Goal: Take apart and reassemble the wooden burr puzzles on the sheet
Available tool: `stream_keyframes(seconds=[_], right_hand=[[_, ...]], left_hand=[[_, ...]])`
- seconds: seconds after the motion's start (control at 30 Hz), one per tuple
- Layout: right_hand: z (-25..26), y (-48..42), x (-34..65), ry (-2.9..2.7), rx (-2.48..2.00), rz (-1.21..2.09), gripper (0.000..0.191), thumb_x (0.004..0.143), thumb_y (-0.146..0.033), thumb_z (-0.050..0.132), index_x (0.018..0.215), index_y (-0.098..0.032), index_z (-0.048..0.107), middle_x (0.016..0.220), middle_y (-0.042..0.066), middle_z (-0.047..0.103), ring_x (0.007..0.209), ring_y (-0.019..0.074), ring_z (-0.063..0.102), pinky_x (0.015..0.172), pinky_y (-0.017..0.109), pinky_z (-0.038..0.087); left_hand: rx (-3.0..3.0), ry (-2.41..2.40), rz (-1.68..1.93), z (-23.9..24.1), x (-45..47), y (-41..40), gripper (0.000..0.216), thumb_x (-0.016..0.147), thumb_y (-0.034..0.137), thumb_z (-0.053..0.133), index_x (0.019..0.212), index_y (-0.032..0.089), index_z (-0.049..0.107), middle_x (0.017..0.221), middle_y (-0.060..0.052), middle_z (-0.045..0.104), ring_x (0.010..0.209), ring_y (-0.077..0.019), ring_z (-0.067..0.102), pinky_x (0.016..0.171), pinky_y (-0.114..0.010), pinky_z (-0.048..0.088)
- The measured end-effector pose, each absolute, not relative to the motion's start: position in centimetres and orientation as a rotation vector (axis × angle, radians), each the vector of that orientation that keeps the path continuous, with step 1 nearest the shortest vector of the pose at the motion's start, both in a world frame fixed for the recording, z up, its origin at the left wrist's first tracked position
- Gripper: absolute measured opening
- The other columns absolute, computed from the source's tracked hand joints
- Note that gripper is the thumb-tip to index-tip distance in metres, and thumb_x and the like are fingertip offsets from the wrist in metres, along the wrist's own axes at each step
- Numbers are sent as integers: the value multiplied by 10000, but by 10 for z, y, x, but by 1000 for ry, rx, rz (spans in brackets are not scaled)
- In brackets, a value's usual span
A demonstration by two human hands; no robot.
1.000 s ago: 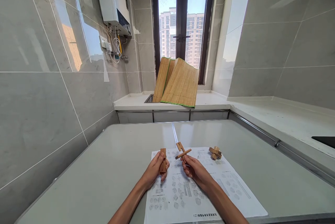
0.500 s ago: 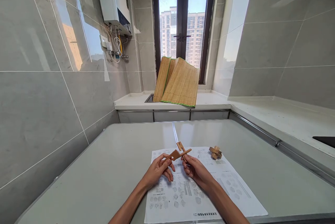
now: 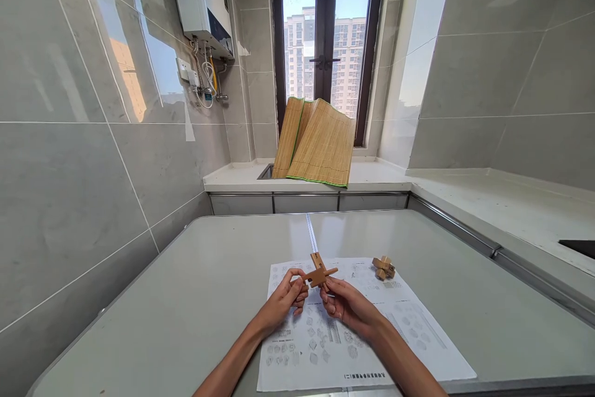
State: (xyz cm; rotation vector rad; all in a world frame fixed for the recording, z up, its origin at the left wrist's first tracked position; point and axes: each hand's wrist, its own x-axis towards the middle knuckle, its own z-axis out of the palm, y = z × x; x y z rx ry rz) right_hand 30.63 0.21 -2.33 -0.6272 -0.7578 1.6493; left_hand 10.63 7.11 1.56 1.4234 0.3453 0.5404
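Flat brown wooden puzzle pieces (image 3: 318,275) form a cross between my two hands, above a printed sheet (image 3: 372,347). My left hand (image 3: 283,296) pinches the left end of the piece lying crosswise, thumb and forefinger closed on it. From below, my right hand (image 3: 351,304) grips the lower end of the upright slotted piece. How deeply the pieces sit in each other is too small to tell. On the sheet's upper right corner rests an assembled wooden puzzle (image 3: 383,267), apart from both hands.
The sheet lies on a pale folding table (image 3: 186,310) with a seam down its middle. Behind it, a bamboo mat (image 3: 323,146) leans over a white counter (image 3: 372,175) beneath the window. A water heater (image 3: 202,4) hangs at upper left.
My left hand has brought its wooden piece against the slotted piece, and the two now cross more squarely. The left fingers have curled in. The assembled puzzle stays put.
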Motion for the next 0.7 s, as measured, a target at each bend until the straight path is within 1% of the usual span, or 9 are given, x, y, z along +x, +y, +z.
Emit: stream_keyframes(seconds=[0.1, 0.2, 0.33, 0.5, 0.7], right_hand=[[-22, 0, 306, -782, -610, 1695, 277, 879, -393, 753, 904, -161, 603, 743, -2, 615, 556, 78, 516, 504, 204, 349], [-22, -2, 305, -798, -594, 1721, 258, 899, -379, 732, 918, -157, 603, 746, -2, 614, 563, 80, 532, 520, 209, 355], [-23, -4, 304, -819, -566, 1763, 288, 885, -403, 743, 902, -159, 591, 726, -6, 608, 543, 82, 540, 503, 209, 333], [-19, -6, 304, -833, -564, 1772, 315, 867, -413, 764, 883, -158, 580, 718, -8, 612, 534, 83, 551, 486, 201, 321], [-20, -5, 303, -848, -551, 1765, 329, 854, -422, 775, 949, -167, 591, 760, -7, 625, 542, 80, 553, 490, 202, 328]], left_hand=[[1429, 344, 550, 17, 105, 71, 388, 963, 604, 516, 1077, 242, 433, 700, 86, 315, 576, -88, 258, 540, -206, 299], [1438, 356, 551, 18, 104, 71, 409, 948, 608, 541, 1092, 239, 440, 701, 82, 347, 584, -91, 292, 550, -212, 313], [1446, 368, 559, 18, 105, 70, 428, 929, 606, 576, 1083, 225, 457, 681, 81, 396, 571, -90, 324, 547, -217, 328], [1456, 368, 570, 16, 105, 70, 413, 942, 596, 561, 1071, 216, 461, 659, 73, 470, 531, -82, 354, 530, -214, 332], [1506, 372, 576, 14, 106, 71, 391, 964, 578, 537, 1066, 205, 478, 663, 53, 537, 502, -75, 402, 531, -211, 343]])
